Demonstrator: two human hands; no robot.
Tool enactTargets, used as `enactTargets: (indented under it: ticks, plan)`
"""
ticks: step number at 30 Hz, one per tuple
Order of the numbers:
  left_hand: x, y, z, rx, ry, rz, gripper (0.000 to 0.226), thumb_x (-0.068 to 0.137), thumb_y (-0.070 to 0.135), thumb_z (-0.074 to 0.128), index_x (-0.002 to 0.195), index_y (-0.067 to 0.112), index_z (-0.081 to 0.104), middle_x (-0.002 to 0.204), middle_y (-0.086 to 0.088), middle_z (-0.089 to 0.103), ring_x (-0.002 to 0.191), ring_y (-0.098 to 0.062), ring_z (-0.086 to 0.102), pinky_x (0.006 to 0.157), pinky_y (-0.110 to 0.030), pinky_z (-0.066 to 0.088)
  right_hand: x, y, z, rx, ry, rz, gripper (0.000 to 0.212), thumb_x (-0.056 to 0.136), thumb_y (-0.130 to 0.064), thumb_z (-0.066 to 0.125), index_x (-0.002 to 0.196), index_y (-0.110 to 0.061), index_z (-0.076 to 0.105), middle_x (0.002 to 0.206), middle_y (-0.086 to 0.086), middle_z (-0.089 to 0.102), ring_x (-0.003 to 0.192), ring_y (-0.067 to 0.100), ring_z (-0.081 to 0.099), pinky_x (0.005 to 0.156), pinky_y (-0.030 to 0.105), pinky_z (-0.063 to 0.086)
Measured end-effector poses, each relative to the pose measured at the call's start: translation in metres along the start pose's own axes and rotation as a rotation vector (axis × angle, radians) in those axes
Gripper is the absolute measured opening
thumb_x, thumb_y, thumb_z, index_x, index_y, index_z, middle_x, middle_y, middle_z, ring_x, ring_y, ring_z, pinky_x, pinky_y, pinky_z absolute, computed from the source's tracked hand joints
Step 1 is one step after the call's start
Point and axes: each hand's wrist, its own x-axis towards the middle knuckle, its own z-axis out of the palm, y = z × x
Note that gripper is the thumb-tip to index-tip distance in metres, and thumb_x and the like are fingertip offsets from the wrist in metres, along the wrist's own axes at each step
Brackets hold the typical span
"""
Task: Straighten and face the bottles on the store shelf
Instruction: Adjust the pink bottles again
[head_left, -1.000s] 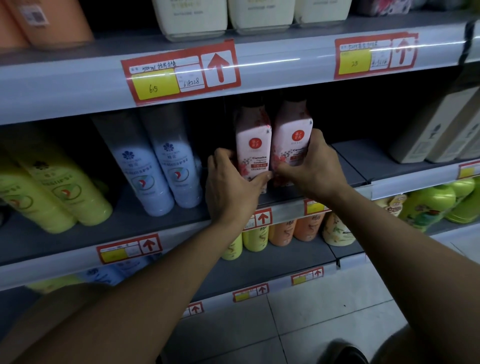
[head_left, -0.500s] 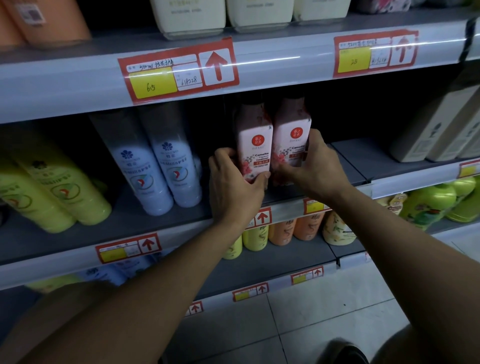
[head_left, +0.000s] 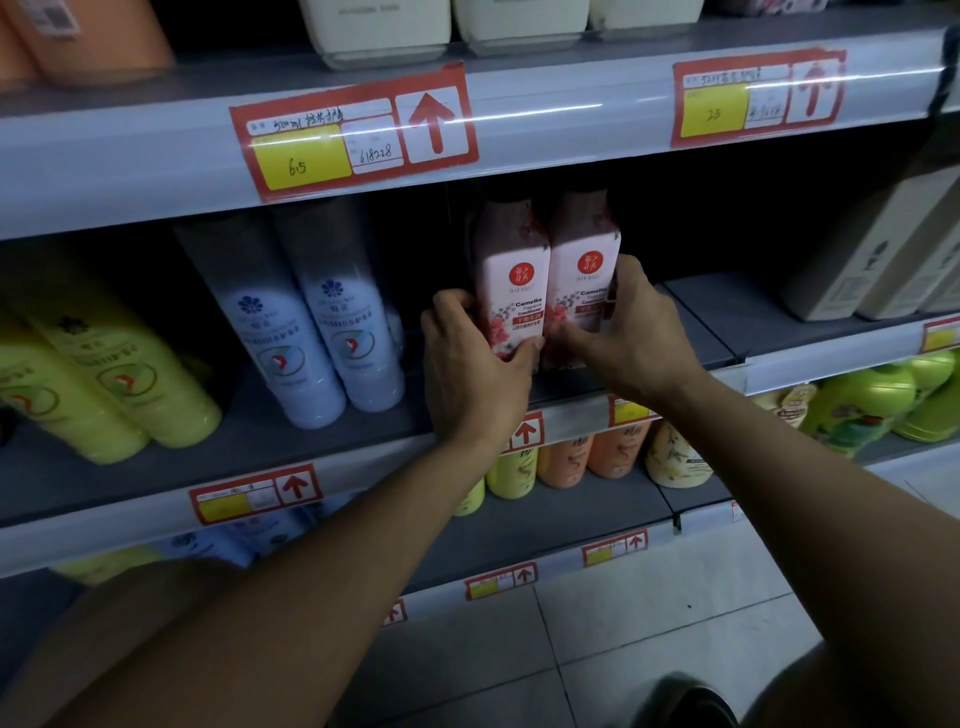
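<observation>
Left hand (head_left: 475, 374) and right hand (head_left: 631, 338), fingers clamped on two pink-and-white plastic conditioner bottles (head_left: 514, 291) (labels outward). Best: square bases flush, parallel to grey metal shelf (head_left: 727, 306) edge.

dim grey shelving (head_left: 571, 119) with red price tags (head_left: 353, 130) above pale tiled floor (head_left: 649, 623).

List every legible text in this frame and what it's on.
"Camellia", "DIFASO": left pink conditioner bottle, held by left hand.
"Camellia": right pink conditioner bottle, held by right hand.
"615", "618228": upper-shelf price tag.
"25": second upper-shelf price tag.
Blue bottles, yellow-green bottles, lower tags: unreadable.
</observation>
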Motion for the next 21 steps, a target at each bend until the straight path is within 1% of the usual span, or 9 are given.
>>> enactTargets:
  ticks: [4,8,10,13,15,17,19,21]
  plan:
    - [0.0,0.0,0.001,-0.007,0.005,0.003,0.065,0.068,0.035,0.091,0.111,0.023,0.043,0.117,-0.001,0.054,0.104,-0.024,0.062,0.081,-0.044,0.056,-0.001,-0.001,0.0,-0.007,-0.002,0.001,0.064,0.084,-0.034,0.082,0.135,-0.018,0.047,0.124,-0.001,0.071,0.111,0.02,0.068,0.084,0.028,0.051]
    - [0.0,-0.002,0.002,-0.011,-0.004,0.011,0.066,0.068,0.036,0.09,0.112,0.023,0.042,0.118,-0.001,0.053,0.105,-0.024,0.062,0.082,-0.045,0.056,-0.002,0.0,0.0,-0.028,-0.008,-0.009,0.063,0.085,-0.034,0.081,0.136,-0.017,0.046,0.125,0.001,0.07,0.112,0.022,0.068,0.085,0.03,0.051]
    - [-0.001,-0.003,0.001,-0.017,-0.014,0.022,0.067,0.068,0.037,0.089,0.113,0.023,0.042,0.118,-0.001,0.053,0.106,-0.023,0.061,0.083,-0.044,0.056,-0.002,0.0,0.003,-0.041,-0.013,-0.01,0.062,0.086,-0.034,0.079,0.135,-0.017,0.046,0.125,0.003,0.07,0.111,0.025,0.068,0.087,0.035,0.054]
    - [-0.001,-0.007,-0.002,-0.019,-0.051,0.042,0.067,0.069,0.038,0.088,0.118,0.023,0.044,0.118,0.0,0.052,0.106,-0.021,0.06,0.085,-0.038,0.054,-0.002,0.002,0.006,-0.075,-0.004,0.003,0.063,0.085,-0.041,0.078,0.135,-0.019,0.046,0.124,0.005,0.068,0.112,0.028,0.067,0.09,0.046,0.057]
    - [-0.001,-0.01,-0.006,-0.035,-0.082,0.066,0.066,0.071,0.041,0.085,0.121,0.025,0.044,0.118,0.002,0.051,0.104,-0.02,0.062,0.085,-0.04,0.056,-0.004,0.002,0.007,-0.101,0.009,0.026,0.063,0.084,-0.046,0.076,0.133,-0.019,0.049,0.124,0.008,0.064,0.112,0.029,0.064,0.092,0.048,0.056]
    - [-0.002,-0.015,-0.011,-0.052,-0.128,0.089,0.066,0.073,0.043,0.083,0.124,0.028,0.044,0.119,0.004,0.05,0.101,-0.016,0.063,0.083,-0.042,0.059,-0.008,0.002,0.008,-0.1,0.005,0.058,0.063,0.084,-0.045,0.077,0.134,-0.016,0.05,0.126,0.01,0.06,0.114,0.029,0.06,0.095,0.046,0.054]
    - [-0.002,-0.02,-0.017,-0.074,-0.191,0.106,0.065,0.076,0.035,0.082,0.129,0.028,0.046,0.121,0.005,0.053,0.098,-0.009,0.064,0.083,-0.041,0.06,-0.013,0.0,0.009,-0.102,-0.003,0.071,0.062,0.085,-0.042,0.077,0.134,-0.014,0.051,0.126,0.01,0.058,0.115,0.027,0.058,0.096,0.04,0.051]
    - [-0.002,-0.022,-0.027,-0.089,-0.241,0.132,0.061,0.077,0.029,0.078,0.13,0.026,0.048,0.122,0.007,0.059,0.096,-0.003,0.063,0.083,-0.041,0.06,-0.02,-0.003,0.008,-0.094,0.016,0.082,0.057,0.087,-0.041,0.075,0.132,-0.014,0.052,0.125,0.009,0.059,0.114,0.027,0.058,0.094,0.037,0.048]
